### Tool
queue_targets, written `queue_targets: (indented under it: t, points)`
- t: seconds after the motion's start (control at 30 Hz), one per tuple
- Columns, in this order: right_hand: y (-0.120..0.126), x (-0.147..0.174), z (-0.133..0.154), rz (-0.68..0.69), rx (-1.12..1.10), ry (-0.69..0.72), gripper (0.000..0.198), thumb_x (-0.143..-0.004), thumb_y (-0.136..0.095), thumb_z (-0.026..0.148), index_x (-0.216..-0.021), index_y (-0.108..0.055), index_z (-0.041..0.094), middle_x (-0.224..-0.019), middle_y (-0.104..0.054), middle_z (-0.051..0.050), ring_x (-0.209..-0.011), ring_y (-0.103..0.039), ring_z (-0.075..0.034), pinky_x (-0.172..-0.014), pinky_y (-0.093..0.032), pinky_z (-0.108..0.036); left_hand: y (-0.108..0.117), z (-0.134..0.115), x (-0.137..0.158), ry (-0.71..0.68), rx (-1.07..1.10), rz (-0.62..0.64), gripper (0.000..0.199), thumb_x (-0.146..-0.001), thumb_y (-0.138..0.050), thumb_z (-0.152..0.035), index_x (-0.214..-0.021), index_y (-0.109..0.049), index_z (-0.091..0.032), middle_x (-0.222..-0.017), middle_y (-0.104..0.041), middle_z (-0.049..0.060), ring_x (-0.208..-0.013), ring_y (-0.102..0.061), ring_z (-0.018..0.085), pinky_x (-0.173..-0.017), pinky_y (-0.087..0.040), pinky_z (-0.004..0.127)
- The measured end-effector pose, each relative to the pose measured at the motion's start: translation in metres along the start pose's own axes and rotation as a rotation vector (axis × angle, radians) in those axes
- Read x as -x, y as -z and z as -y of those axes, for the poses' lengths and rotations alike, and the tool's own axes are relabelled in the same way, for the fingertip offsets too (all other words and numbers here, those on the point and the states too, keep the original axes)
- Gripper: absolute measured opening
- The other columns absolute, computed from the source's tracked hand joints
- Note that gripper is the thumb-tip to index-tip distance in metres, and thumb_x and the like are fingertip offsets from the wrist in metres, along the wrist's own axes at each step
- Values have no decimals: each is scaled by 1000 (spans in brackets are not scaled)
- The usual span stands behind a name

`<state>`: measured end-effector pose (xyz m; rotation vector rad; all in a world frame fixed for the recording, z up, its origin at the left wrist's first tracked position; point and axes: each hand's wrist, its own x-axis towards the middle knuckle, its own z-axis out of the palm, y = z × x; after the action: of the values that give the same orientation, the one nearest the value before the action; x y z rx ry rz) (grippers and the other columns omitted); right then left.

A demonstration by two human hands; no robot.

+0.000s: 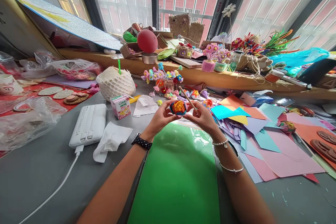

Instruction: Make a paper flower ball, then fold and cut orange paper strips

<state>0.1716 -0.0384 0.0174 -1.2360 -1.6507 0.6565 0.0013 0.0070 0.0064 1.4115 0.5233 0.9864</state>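
Observation:
My left hand point(162, 114) is closed around the left side of a folded paper flower point(179, 107), orange and yellow in the middle with dark blue outer petals. Between the fingers of my right hand point(202, 116) a thin wooden stick point(188, 98) slants up to the left. Fingertips of that same hand also meet the flower's right side and underside. Both hands are raised above the far end of a shiny green board point(178, 175). Just beyond them, more small folded paper flowers point(194, 93) lie on the grey table.
Coloured paper sheets point(286, 150) spread over the right side. To the left are a white power bank point(88, 125) with a cable, crumpled tissue point(111, 140), a small juice carton point(120, 106) and a netted coconut point(116, 83). Crafts, including a red ball point(147, 41), crowd the wooden ledge point(181, 65).

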Motion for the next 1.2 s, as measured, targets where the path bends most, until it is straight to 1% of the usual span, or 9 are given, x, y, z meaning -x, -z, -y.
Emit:
queue_targets:
  t: [0.2,0.33,0.43,0.67,0.8,0.9,1.07,1.13,1.2]
  points:
    - [-2,-1,-4,-32,9,-32,32,-65,-65,39,-82,-50,16,-59,-40,7,-45,-25,-5,-40,-19,-20,0,-1,1,38,1,31,70,-60,-70,-22,-122,-38,-21,-124,-43,10,-105,-50,23,-80,-47,29]
    - [-1,0,-4,-16,2,-42,30,-64,-66,38,-75,-49,17,-55,-34,8,-46,-25,-6,-41,-19,-21,1,-2,1,31,15,63,73,-58,-71,-21,-122,-37,-22,-125,-42,10,-107,-48,24,-78,-48,29]
    - [1,1,-2,17,-58,-41,29,-63,-66,38,-73,-48,18,-55,-34,8,-46,-26,-6,-41,-20,-20,2,-3,1,4,6,68,66,-57,-72,-20,-116,-42,-22,-121,-45,9,-107,-47,24,-76,-48,28]
    - [5,3,3,52,-210,-36,38,-61,-69,32,-89,-44,21,-66,-43,7,-46,-32,-5,-41,-26,-19,5,-3,0,-7,48,110,56,-57,-72,-18,-107,-48,-19,-112,-54,8,-99,-53,22,-76,-47,29]
    - [5,3,4,86,-253,-8,52,-64,-67,29,-108,-42,23,-77,-48,3,-49,-36,-6,-43,-28,-20,7,-6,2,19,36,146,57,-59,-71,-19,-111,-48,-19,-104,-59,7,-91,-57,21,-75,-47,31]
    - [5,3,5,132,-179,-20,52,-65,-66,31,-113,-47,22,-67,-44,5,-48,-32,-6,-42,-24,-21,8,-8,3,40,24,155,58,-60,-70,-20,-115,-49,-18,-100,-62,8,-89,-58,21,-75,-47,33]
    - [3,2,-1,53,-127,-5,44,-63,-68,34,-104,-57,20,-51,-25,8,-45,-23,-7,-41,-18,-21,10,-6,3,59,10,121,60,-58,-71,-18,-115,-52,-18,-96,-65,7,-87,-59,21,-75,-46,33]
    - [2,2,-5,8,-126,3,40,-62,-68,34,-98,-60,20,-51,-25,8,-45,-23,-7,-40,-19,-21,11,-5,2,61,16,108,60,-57,-72,-18,-114,-53,-18,-96,-65,7,-86,-59,21,-75,-46,33]
    - [2,2,-8,-33,-139,19,36,-61,-69,35,-93,-62,20,-52,-34,7,-45,-28,-7,-41,-24,-22,11,-5,2,61,26,95,60,-56,-72,-17,-113,-54,-18,-95,-65,7,-86,-59,21,-74,-46,33]
